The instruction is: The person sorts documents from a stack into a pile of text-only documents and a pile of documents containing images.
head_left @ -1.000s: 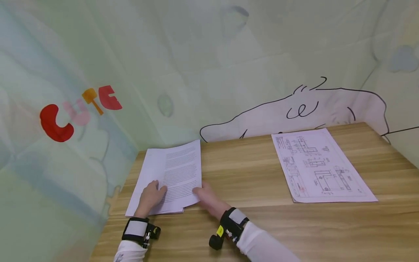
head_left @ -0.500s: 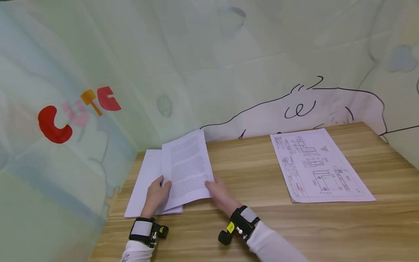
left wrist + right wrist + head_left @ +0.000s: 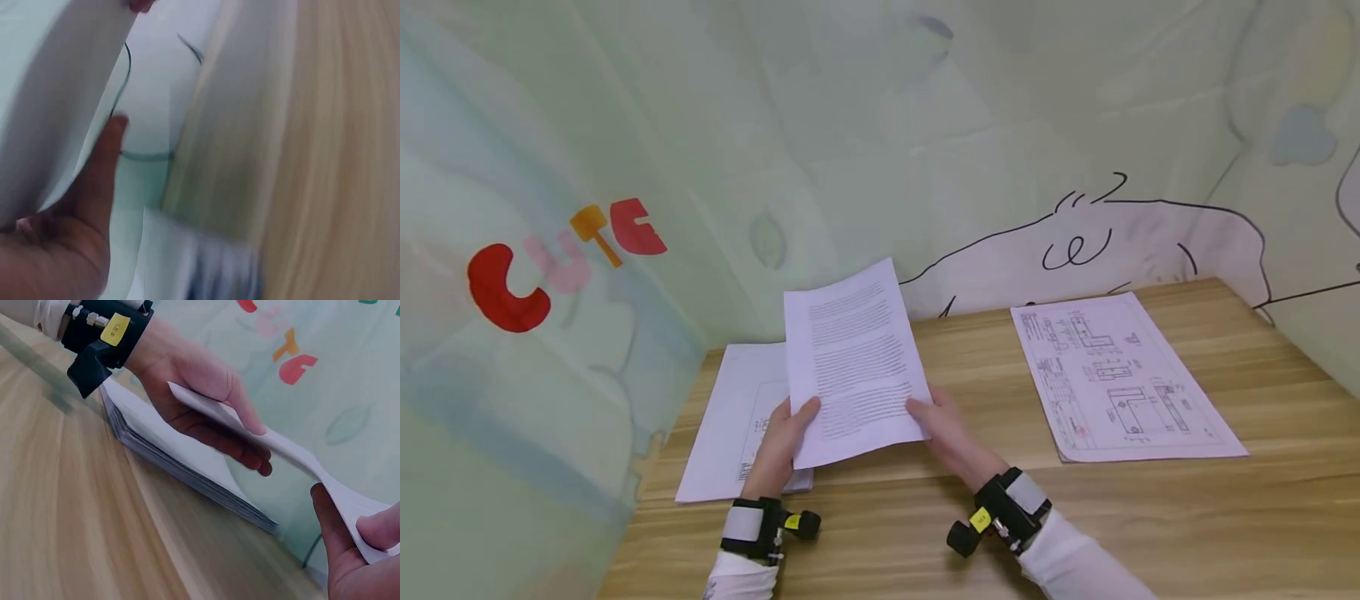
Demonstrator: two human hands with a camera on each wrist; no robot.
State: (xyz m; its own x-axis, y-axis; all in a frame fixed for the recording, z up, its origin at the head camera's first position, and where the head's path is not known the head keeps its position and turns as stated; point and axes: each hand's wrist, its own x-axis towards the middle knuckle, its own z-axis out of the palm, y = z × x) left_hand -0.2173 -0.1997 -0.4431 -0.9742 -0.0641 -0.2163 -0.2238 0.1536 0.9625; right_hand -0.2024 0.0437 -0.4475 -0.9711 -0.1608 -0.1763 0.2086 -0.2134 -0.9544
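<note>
Both hands hold a white printed sheet of paper (image 3: 859, 367) up above the table, tilted, its text side facing the head camera. At its lower left edge my left hand (image 3: 781, 443) pinches it, thumb on top and fingers underneath. My right hand (image 3: 957, 437) grips the lower right edge the same way. The right wrist view has the sheet nearly edge-on, slightly bent, between the two hands; whether it is one leaf or several I cannot tell. Below it lies a paper stack (image 3: 718, 442), partly hidden, whose top page bears a drawing.
A technical drawing (image 3: 1123, 383) lies on the right part of the wooden table (image 3: 887, 533). A printed cloth wall (image 3: 850, 150) stands close behind the table and on its left. Each wrist wears a strapped camera.
The sheet has been lifted off the stack and moved right and up by both hands, uncovering a drawing on the stack. The paper on the right stays put.
</note>
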